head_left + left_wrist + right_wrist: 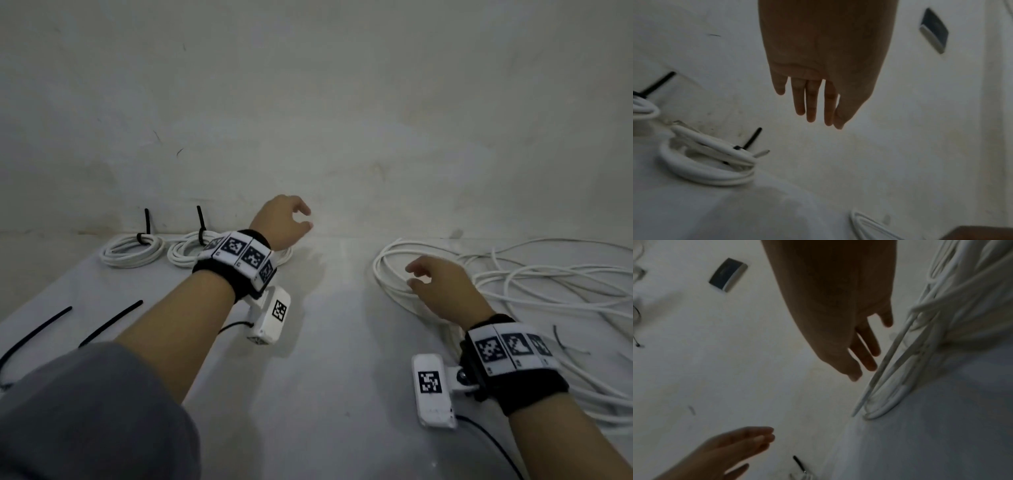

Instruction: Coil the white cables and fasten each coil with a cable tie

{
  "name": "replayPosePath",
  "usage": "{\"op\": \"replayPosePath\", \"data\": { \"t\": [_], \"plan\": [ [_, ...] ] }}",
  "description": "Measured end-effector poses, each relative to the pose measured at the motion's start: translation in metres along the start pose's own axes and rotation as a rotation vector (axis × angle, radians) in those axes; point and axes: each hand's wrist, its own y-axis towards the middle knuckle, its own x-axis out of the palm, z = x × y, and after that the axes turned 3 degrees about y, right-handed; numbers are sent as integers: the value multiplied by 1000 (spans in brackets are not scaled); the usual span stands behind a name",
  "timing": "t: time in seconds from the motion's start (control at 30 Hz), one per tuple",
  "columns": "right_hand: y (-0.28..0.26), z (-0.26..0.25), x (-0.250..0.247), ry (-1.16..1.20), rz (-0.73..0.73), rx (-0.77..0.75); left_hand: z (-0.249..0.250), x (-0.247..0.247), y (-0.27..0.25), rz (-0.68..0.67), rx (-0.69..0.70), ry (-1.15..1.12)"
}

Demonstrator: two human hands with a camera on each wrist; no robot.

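Two tied white coils (132,249) (186,251) lie at the table's back left, each cinched with a black cable tie (146,224). My left hand (286,219) hovers just right of the second coil (711,164), fingers (810,104) relaxed and holding nothing. A loose tangle of white cable (534,277) sprawls over the right side. My right hand (435,281) hangs over the tangle's left loops (900,369), fingers (865,352) extended and empty. Two spare black ties (37,330) (111,322) lie at the near left.
The white table (325,342) ends against a pale wall (308,102) at the back. A dark rectangular plate (934,30) is fixed on the wall. A grey sleeve (85,418) covers my left upper arm at the lower left.
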Motion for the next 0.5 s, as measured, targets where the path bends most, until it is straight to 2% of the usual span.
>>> {"op": "replayPosePath", "data": {
  "t": [0.1, 0.23, 0.3, 0.4, 0.5],
  "plan": [
    [6, 10, -3, -193, -185, 57, 28, 11, -19, -60, 113, -26],
    [5, 5, -12, -263, -239, -56, 57, 26, -34, -110, 207, -49],
    [1, -3, -26, -191, -209, -165, 67, 29, -41, -166, 267, -57],
    [-12, -14, -55, 38, -77, -341, 75, 31, -50, -273, 363, -59],
    [-21, -22, -79, 207, 24, -399, 77, 26, -58, -253, 368, -203]
  ]
}}
